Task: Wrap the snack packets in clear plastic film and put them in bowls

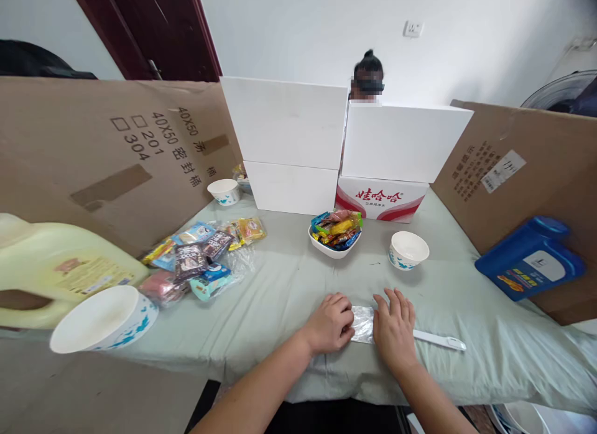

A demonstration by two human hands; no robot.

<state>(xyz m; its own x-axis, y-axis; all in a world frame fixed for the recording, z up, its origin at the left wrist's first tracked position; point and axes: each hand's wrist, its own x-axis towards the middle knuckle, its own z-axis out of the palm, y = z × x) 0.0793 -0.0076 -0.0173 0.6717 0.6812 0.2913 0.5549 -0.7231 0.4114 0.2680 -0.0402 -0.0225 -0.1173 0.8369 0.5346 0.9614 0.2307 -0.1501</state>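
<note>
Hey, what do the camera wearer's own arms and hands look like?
The left hand and right hand are both bare, with no glove, watch or bracelet and no ring that I can make out. The forearms are uncovered too; no sleeve shows.

White wall [289,36] beyond worktop's [280,285] far edge, socket [413,28] on it. Dark red door [163,30], metal handle [155,69], past far left corner. Round wire grille [555,92] past far right corner. Pale green cloth [466,297] over worktop. Greyish floor [121,390] below near left corner. Soft light.
</note>
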